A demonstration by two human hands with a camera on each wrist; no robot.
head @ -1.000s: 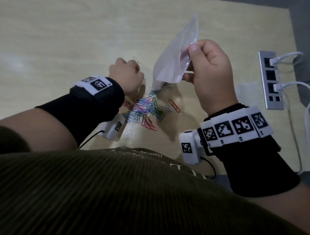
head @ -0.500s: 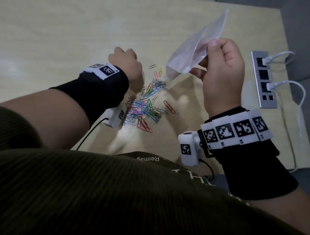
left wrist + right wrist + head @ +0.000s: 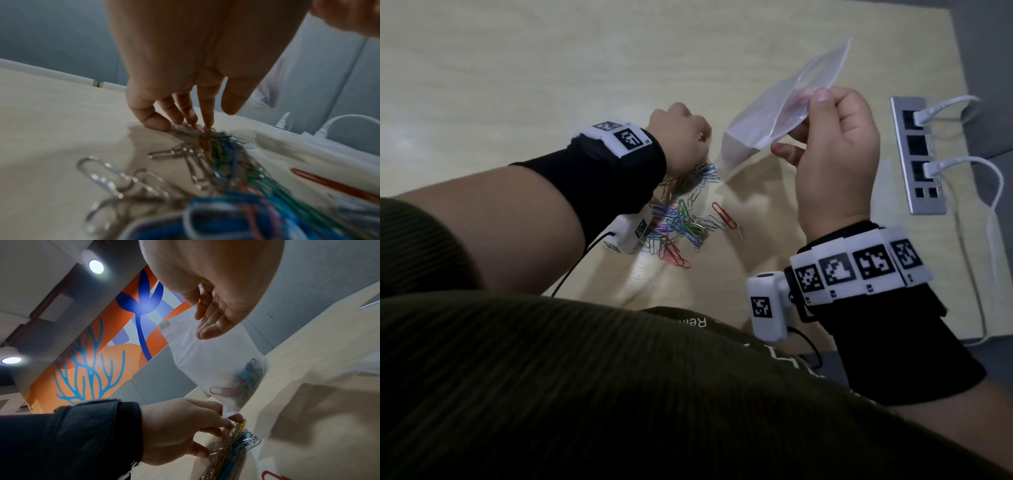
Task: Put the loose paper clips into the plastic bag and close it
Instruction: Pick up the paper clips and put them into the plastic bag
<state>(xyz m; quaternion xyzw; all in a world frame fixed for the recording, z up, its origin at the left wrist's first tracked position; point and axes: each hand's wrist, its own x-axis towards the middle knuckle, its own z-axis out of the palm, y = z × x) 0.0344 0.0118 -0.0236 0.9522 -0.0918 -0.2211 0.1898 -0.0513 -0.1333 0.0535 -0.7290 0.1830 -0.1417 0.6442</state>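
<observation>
When the left hand (image 3: 681, 137) came back down onto the paper clips (image 3: 681, 226), bagging went on.
Its fingertips (image 3: 208, 123) closed round a bunch beneath them; the right hand (image 3: 835, 161) pinched the plastic bag (image 3: 763, 120) by its rim.

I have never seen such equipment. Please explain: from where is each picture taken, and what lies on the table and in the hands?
No machine: a person wears cameras. One picture looks down from the head; the other two look along each wrist. On the table lies a pile of coloured paper clips and, further right, a power strip. The right hand pinches a plastic bag, which already holds some. The fingers of the left hand touch the pile; whether they pinch any is unclear.
</observation>
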